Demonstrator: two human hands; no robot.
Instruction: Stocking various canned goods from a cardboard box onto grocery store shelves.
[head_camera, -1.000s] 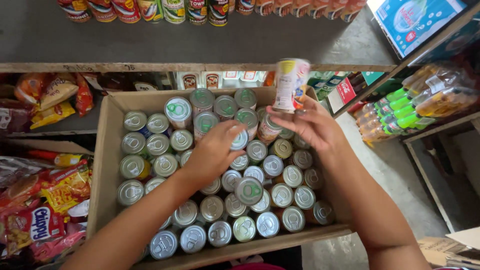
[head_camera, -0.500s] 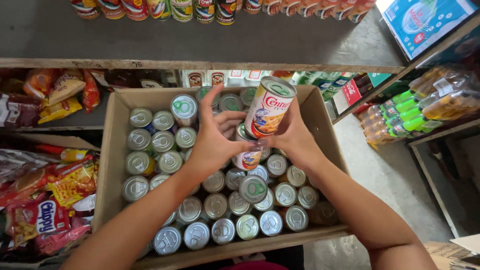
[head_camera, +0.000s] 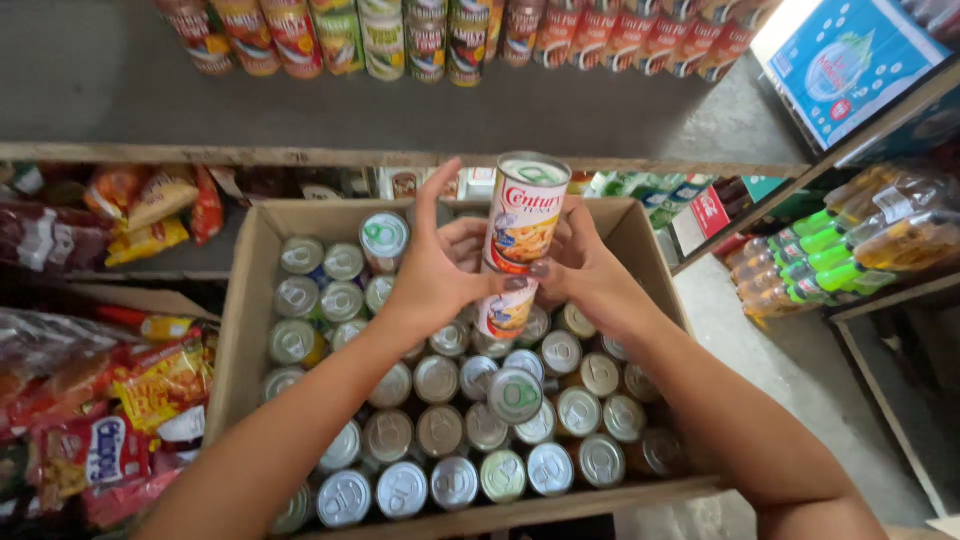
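Two cans are stacked end to end between the hands, above the middle of the box: the top can (head_camera: 525, 212) stands nearly upright with its silver lid up, and the lower can (head_camera: 506, 310) sits right under it, mostly hidden by fingers. The left hand (head_camera: 435, 270) wraps the stack from the left, thumb clamped across the seam where the cans meet, forefinger sticking straight up and free. The right hand (head_camera: 585, 268) closes on the stack from the right, fingertips pressed to the top can's side. Below the fingers, the cardboard box (head_camera: 248, 300) is packed with upright cans (head_camera: 520, 400), lids showing. Beyond the fingertips runs a grey shelf (head_camera: 300, 110) with a can row (head_camera: 440, 35) at its back. Snack bags (head_camera: 120, 400) lie left of the box, green-capped bottles (head_camera: 830, 255) right.
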